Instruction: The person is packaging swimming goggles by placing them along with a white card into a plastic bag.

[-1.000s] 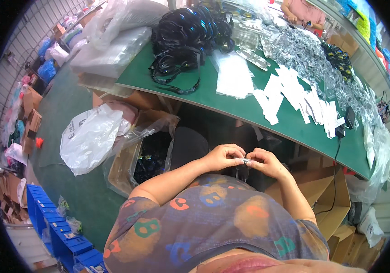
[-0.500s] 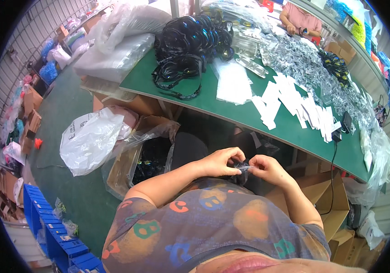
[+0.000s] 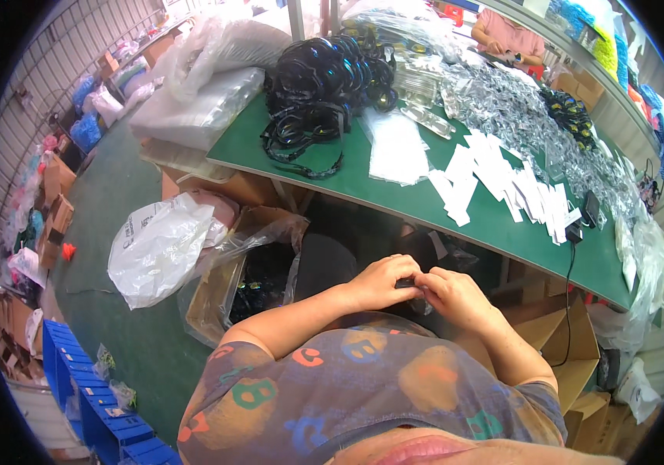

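Note:
My left hand (image 3: 388, 284) and my right hand (image 3: 454, 296) meet in front of my body, over my lap. Both are closed, with fingertips touching or nearly so. A small black piece (image 3: 405, 284) shows between the fingers of my left hand; most of it is hidden, so its kind cannot be told. The right thumb and fingers pinch right beside it, and what they grip is covered. On the green table (image 3: 316, 180) ahead lies a heap of black swim goggles (image 3: 324, 74) with straps and shiny lenses.
White paper strips (image 3: 502, 174), a stack of white sheets (image 3: 395, 147) and a pile of clear plastic pieces (image 3: 495, 89) cover the table. A box of dark goggles (image 3: 258, 283) and a white bag (image 3: 158, 248) stand at left. Another person (image 3: 509, 39) works across the table.
My hands have come closer together, and the right fingers have moved left over the left fingertips. The clear, whitish bit seen between them earlier is now hidden.

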Demonstrator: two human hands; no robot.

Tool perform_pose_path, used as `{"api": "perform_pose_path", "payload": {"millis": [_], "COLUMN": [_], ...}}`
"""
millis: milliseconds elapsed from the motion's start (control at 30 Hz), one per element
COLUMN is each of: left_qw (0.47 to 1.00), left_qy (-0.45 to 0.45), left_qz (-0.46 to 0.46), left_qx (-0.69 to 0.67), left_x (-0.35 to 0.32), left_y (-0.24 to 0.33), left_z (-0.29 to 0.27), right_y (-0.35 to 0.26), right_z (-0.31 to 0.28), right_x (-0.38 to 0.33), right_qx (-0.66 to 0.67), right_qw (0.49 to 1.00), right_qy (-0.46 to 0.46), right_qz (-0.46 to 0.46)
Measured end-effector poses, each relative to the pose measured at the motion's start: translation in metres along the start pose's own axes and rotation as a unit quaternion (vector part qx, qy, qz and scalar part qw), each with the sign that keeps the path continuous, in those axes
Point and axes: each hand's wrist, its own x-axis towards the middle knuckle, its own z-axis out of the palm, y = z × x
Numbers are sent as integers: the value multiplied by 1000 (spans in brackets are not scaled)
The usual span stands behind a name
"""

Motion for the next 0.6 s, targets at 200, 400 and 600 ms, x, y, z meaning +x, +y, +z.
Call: {"api": "perform_pose_path", "payload": {"millis": [200, 400, 600], "left_qw": [999, 960, 960], "left_qy": [27, 35, 54], "left_qz": [-4, 132, 147], "left_qx": [26, 243, 231], "left_x": [0, 1, 13], "left_y": [-3, -10, -11], "left_z": [1, 7, 0], "right_y": [2, 7, 4], "right_z": [4, -8, -44], "right_x": [-1, 2, -5], "right_qx": [10, -37, 52], "right_qw": [997, 996, 990], "right_qy": [47, -25, 57], "right_qz": [65, 75, 116]}}
